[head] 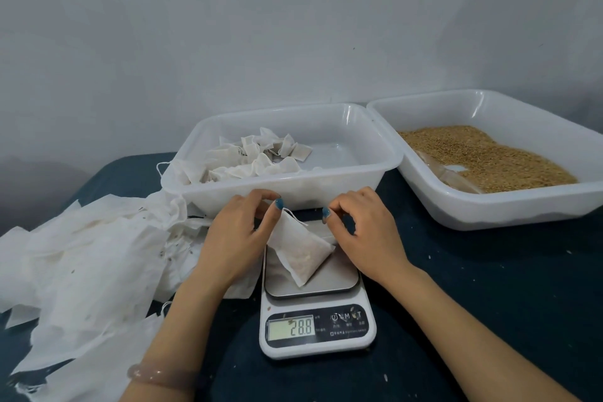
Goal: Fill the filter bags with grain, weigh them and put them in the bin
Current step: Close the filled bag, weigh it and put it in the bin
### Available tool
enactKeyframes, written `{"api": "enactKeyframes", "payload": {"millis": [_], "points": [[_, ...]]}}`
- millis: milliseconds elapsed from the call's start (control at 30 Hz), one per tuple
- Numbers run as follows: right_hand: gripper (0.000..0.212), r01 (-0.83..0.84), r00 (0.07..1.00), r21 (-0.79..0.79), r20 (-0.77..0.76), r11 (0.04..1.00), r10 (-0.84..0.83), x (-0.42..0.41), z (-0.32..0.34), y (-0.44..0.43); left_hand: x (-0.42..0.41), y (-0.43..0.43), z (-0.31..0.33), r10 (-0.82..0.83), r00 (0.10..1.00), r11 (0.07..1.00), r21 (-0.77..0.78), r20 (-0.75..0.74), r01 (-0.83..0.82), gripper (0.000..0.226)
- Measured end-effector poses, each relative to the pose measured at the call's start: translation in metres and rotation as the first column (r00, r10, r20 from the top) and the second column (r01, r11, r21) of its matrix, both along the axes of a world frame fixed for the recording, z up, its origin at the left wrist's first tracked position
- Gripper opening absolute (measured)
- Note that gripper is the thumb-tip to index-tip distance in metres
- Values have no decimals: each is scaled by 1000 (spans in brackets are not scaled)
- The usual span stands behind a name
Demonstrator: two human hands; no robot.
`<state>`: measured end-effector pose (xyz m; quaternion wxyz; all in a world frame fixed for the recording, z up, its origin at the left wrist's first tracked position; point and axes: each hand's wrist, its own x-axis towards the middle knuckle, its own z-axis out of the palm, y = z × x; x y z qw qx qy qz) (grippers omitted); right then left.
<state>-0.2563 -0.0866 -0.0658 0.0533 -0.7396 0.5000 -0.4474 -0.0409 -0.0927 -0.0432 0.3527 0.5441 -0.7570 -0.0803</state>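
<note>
Over the scale (342,344), your left hand (233,235) is pinching the neck of the plump, papery filter bag (301,254) lying on its steel platter, your right hand (365,235) nipping the thin drawstring (298,219); behind, the plastic bin (342,189) is holding filled bags (257,157), limp empties (91,258) crowding your left.

The scale (317,300) at the counter's near edge shows 28.8 on its display (291,329); the small button labels beside it are too blurred to read.
</note>
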Motion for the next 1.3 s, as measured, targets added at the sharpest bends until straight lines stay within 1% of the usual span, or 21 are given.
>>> {"api": "enactKeyframes", "payload": {"millis": [67, 133, 200, 300, 400, 533, 600, 700, 767, 833, 900, 1000, 1067, 1133, 1167, 1233, 1300], "points": [[15, 5, 1000, 0, -2, 1000, -5, 0, 0, 0, 1, 0, 0, 20, 1000, 1000, 5, 19, -20, 26], [16, 10, 1000, 3, -3, 1000, -10, 0, -1, -1, 0, 1, 0, 25, 999, 1000, 17, 48, -26, 29], [18, 14, 1000, -1, 0, 1000, -14, 1, -1, -1, -3, 1, 1, 5, 999, 999, 31, 35, -6, 25], [21, 14, 1000, -8, 5, 1000, -14, 1, -1, 0, -6, 4, 3, -128, 989, 990, 43, -74, 131, 22], [19, 22, 1000, -17, 10, 1000, -22, 1, 1, 1, -12, 7, 7, -289, 930, 956, -10, -228, 294, 23], [16, 72, 997, -38, 33, 997, -71, 0, 3, 2, -25, 2, 30, -357, 864, 934, -127, -355, 334, 23], [14, 90, 995, -44, 55, 995, -88, 0, 4, 3, -28, -9, 49, -368, 849, 929, -194, -379, 315, 29], [9, 97, 993, -43, 77, 994, -93, 0, 5, 3, -33, -35, 81, -328, 887, 933, -257, -324, 251, 36], [8, 92, 993, -34, 75, 995, -89, 0, 5, 3, -40, -56, 98, -316, 908, 932, -271, -275, 242, 32], [7, 90, 994, -22, 60, 996, -88, 0, 4, 4, -49, -76, 108, -287, 934, 938, -257, -211, 230, 28], [6, 87, 995, -21, 44, 996, -86, 1, 4, 4, -56, -94, 108, -251, 958, 950, -226, -136, 217, 29], [6, 93, 995, -31, 28, 995, -92, 1, 5, 4, -59, -112, 92, -247, 968, 961, -121, 39, 250, 32], [7, 99, 995, -28, 20, 995, -98, 0, 5, 3, -58, -119, 77, -272, 946, 962, 12, 178, 274, 32], [7, 100, 995, -12, 15, 995, -100, -1, 4, 3, -56, -123, 66, -313, 907, 949, 136, 282, 286, 27], [7, 98, 995, -4, 13, 995, -98, -1, 4, 3, -55, -124, 63, -330, 896, 941, 176, 296, 289, 23], [7, 92, 996, 5, 10, 996, -92, -1, 3, 3, -52, -124, 65, -359, 893, 924, 236, 272, 299, 22], [6, 90, 996, 10, 6, 996, -90, 0, 3, 3, -49, -123, 69, -375, 884, 914, 271, 280, 302, 20]]}}
